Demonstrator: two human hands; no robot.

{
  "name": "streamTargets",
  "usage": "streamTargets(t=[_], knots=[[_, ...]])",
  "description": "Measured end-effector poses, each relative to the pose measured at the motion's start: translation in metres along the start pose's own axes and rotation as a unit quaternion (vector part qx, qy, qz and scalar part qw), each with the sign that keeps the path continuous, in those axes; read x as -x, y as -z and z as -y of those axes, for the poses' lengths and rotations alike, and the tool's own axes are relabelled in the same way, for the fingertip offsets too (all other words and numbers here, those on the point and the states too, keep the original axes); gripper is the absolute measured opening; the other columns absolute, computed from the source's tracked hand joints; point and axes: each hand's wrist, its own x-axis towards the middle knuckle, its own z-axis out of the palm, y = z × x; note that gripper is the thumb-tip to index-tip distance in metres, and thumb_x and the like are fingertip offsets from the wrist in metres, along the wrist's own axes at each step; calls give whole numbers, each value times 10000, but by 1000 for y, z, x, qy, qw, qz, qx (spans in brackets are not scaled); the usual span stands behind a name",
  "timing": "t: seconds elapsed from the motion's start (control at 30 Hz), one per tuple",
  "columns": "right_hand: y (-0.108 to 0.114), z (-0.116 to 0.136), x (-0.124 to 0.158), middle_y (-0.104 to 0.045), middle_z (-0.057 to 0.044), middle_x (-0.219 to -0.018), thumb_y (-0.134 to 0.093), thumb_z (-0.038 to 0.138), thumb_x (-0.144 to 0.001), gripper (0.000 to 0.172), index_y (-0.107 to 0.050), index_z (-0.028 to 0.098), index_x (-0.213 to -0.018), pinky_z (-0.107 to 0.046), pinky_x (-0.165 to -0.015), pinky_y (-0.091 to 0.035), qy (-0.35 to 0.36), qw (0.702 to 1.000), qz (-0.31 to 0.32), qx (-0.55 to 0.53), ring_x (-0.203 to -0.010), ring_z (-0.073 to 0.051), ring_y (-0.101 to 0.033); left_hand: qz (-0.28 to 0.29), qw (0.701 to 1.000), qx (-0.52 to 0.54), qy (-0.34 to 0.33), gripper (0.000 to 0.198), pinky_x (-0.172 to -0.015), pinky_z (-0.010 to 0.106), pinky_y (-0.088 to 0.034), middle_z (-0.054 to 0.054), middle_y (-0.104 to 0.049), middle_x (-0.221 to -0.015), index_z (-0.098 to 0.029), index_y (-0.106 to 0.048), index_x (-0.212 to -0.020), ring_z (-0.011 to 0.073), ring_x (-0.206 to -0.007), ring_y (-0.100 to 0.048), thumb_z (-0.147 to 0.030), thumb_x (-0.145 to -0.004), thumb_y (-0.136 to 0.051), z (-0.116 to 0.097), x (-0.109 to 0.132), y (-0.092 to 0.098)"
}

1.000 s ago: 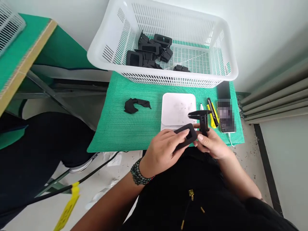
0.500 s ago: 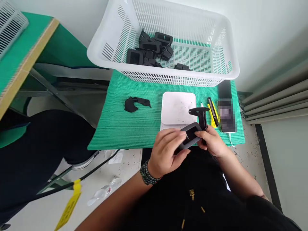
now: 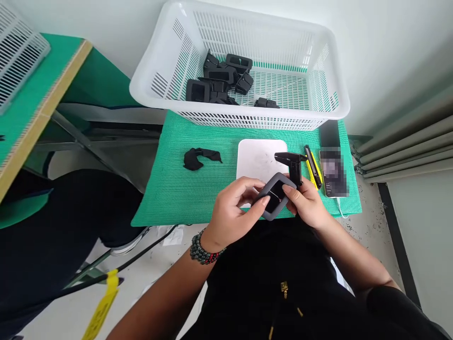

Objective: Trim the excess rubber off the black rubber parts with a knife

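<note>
While my left hand (image 3: 231, 210) pinches the frame (image 3: 269, 213) above the desk (image 3: 184, 189) edge, my right hand (image 3: 307, 204) grips the tool (image 3: 294, 166) against it (trimming, apparently); any turn needs firm fingers.

Phone (image 3: 332, 170) screen is blurred out, unreadable. Black tool (image 3: 293, 163): only the head and upper shaft show, the lower end is buried in the right hand (image 3: 307, 205). Dark frame (image 3: 274, 198): the left hand (image 3: 231, 212) covers its left edge with its fingers, and right fingers cover the right corner. White pad (image 3: 260, 158): near edge is hidden behind both hands. Black parts (image 3: 219, 80) in the basket (image 3: 148, 80) overlap (count not readable). Grey crate (image 3: 17, 47) is cut off by the left edge, yellow tag (image 3: 101, 314) by the bottom.
</note>
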Motion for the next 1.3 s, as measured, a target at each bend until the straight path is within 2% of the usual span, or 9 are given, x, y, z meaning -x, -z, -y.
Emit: streamTargets(t=[0.07,0.17,0.3,0.43,0.57,0.67,0.83,1.07,1.3], knots=[[-1,-1,-3,-480,101,-604,-727,699,-889,545,-636,221,-1134,-234,-384,-287,6,1000,3,-25,-392,-70,-420,-24,999,-23,-29,124,-615,193,-618,47,-745,-884,-175,-714,-1007,130,-709,-725,-278,-939,-721,5,-8,3],[0,-2,-6,-614,62,-724,-685,717,-913,560,-596,249,-1206,-239,-376,-256,21,996,-14,-82,-382,-67,-451,-53,998,-27,-25,150,-585,199,-606,54,-750,-852,-169,-714,-948,146,-711,-728,-317,-933,-731,17,-23,10],[3,-3,-5,-666,17,-798,-704,676,-911,475,-624,217,-1008,-236,-353,-258,22,987,13,-161,-373,-67,-486,-72,996,-29,-47,201,-603,218,-612,36,-736,-799,-170,-693,-892,145,-690,-711,-344,-881,-794,28,-52,24],[-2,-6,1,-676,-5,-795,-737,645,-889,482,-652,174,-943,-235,-346,-291,-30,980,76,-182,-376,-75,-517,-42,997,-7,-66,264,-636,265,-629,43,-752,-813,-170,-695,-915,166,-722,-725,-392,-863,-827,32,-84,30],[-9,-8,4,-705,16,-700,-672,663,-929,521,-595,185,-1121,-218,-344,-280,-77,969,148,-184,-348,-107,-548,14,996,64,-66,340,-632,290,-630,64,-776,-840,-162,-709,-977,178,-728,-740,-451,-857,-843,39,-105,22],[-12,-7,5,-733,32,-695,-665,666,-939,512,-524,223,-1155,-203,-355,-332,-93,966,165,-178,-369,-127,-601,36,992,101,-70,335,-629,288,-633,65,-774,-832,-159,-709,-974,176,-716,-744,-438,-857,-853,46,-108,16],[-15,-8,3,-750,17,-789,-766,634,-887,478,-559,213,-978,-202,-355,-397,-102,963,155,-194,-398,-106,-624,27,992,91,-84,307,-595,262,-609,56,-752,-857,-157,-704,-944,153,-693,-718,-425,-873,-837,54,-98,16],[-19,-10,-1,-697,33,-691,-825,645,-827,505,-667,177,-931,-198,-348,-338,-119,970,126,-171,-374,-79,-560,33,987,93,-124,198,-662,272,-661,76,-766,-944,-179,-736,-985,169,-801,-752,-348,-908,-805,55,-90,18],[-20,-15,-1,-645,38,-578,-825,642,-826,503,-700,154,-819,-201,-342,-294,-104,978,88,-161,-340,-73,-514,60,983,129,-115,229,-734,296,-690,108,-790,-1004,-193,-754,-952,210,-922,-783,-391,-876,-842,52,-91,18]])
